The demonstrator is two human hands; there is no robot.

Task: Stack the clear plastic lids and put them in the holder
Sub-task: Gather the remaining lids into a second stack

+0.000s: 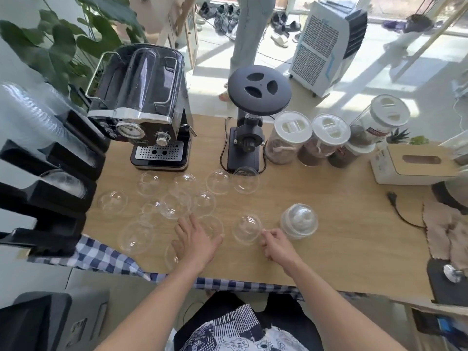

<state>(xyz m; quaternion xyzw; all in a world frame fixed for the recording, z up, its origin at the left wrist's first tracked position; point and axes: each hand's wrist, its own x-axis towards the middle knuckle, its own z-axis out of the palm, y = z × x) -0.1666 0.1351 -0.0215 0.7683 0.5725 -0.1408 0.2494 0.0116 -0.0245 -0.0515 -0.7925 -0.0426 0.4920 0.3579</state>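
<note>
We see loose lids (174,205) scattered on the table (329,224) before the coffee machine (141,102), holder (58,193) left, lid stack (298,221) right, jars (291,138) behind.

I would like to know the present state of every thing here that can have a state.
Left hand: open, straight fingers resting on a loose lid.
Right hand: pinches the rim of a dome lid.
Lid stack: nested, standing on the table, not held.
Other lids: scattered, not stacked.
Holder: clear items in its upper slots.
Jars: closed with white caps.
Plug: unplugged, lying on the table.
</note>
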